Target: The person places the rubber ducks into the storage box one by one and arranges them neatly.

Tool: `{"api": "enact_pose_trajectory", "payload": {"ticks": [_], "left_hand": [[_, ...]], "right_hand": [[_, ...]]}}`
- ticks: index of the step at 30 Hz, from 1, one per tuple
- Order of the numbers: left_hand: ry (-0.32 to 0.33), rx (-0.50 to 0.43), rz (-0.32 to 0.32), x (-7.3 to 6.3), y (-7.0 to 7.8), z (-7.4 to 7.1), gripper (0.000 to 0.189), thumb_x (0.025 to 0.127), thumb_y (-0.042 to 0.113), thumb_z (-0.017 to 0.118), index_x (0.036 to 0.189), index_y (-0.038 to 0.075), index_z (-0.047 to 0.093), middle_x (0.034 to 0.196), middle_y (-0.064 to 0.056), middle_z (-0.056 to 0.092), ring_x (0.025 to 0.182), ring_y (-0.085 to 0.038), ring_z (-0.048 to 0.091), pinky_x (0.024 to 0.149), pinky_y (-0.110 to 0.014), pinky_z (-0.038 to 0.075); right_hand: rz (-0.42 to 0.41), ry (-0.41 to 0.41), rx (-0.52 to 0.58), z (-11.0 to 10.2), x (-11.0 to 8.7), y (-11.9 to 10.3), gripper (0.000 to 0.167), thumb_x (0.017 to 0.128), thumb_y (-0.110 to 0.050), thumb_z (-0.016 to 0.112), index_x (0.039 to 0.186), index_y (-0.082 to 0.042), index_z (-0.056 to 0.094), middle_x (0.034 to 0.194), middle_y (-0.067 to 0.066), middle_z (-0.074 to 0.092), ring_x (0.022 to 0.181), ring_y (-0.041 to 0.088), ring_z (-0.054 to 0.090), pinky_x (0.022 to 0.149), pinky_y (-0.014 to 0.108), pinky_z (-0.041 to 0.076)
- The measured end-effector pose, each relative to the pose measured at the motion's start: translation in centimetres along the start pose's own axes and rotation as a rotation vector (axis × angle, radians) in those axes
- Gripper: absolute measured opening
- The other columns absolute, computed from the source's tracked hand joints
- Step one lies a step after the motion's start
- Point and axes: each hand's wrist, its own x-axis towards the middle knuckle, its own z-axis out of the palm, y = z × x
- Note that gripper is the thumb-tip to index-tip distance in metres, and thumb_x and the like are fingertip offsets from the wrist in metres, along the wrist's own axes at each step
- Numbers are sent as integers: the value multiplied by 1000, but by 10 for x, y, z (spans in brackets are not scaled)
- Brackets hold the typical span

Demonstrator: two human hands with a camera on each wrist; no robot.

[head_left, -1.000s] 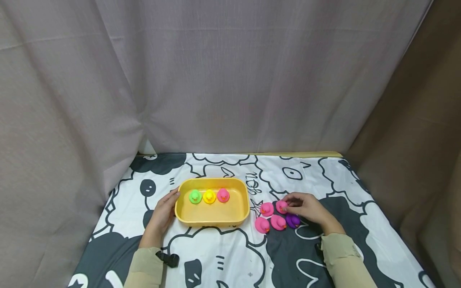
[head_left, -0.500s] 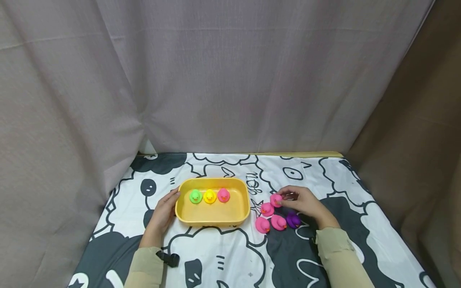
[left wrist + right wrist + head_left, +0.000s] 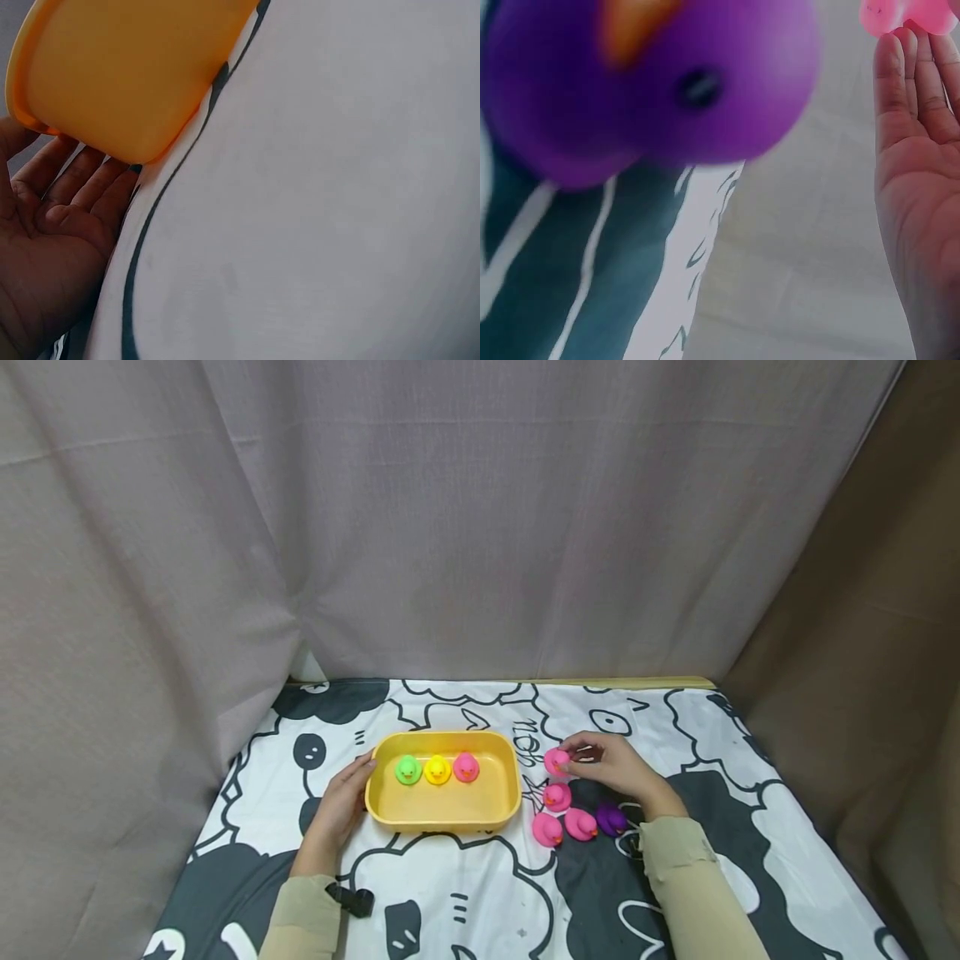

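Note:
In the head view, my right hand (image 3: 618, 770) pinches a pink rubber duck (image 3: 556, 762) between thumb and fingertips, to the right of the yellow tray. The right wrist view shows that pink duck (image 3: 907, 13) at the fingertips, with a purple duck (image 3: 727, 82) large and blurred close to the camera. My left hand (image 3: 341, 810) holds the left end of the yellow tray (image 3: 442, 817); in the left wrist view its fingers (image 3: 90, 180) lie against the tray's outer wall. Inside the tray, a green duck (image 3: 408, 770), a yellow duck (image 3: 437, 770) and a pink duck (image 3: 466, 767) stand in a row.
Just below the right hand sit three more pink ducks, one being a front pink duck (image 3: 547, 830), and the purple duck (image 3: 612, 819). A black-and-white patterned cloth (image 3: 465, 893) covers the table. Grey curtains (image 3: 480, 527) hang behind and at the sides.
My right hand has lifted the pink duck out of the group and moved it left and away from me, towards the tray's right side. The left hand and tray stay in place.

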Motion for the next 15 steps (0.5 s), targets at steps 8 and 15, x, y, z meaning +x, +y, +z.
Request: {"api": "enact_pose_trajectory", "payload": {"ticks": [8,15], "left_hand": [[-1,15,-2,0,-1,0,51,103,37,57,150,19,50,157,2,41,138,-16,44,105,-26,45],[-3,12,-2,1,0,-1,50,103,36,56,150,19,50,156,4,41,138,-14,43,108,-27,43]], "right_hand": [[-4,-17,31,5,11,-13,30,83,-30,85,109,-19,73,107,-1,71,100,24,66,96,58,52],[-1,-25,15,8,21,-23,30,83,-32,84,109,-21,74,107,-2,71,101,24,66,95,55,53]]}}
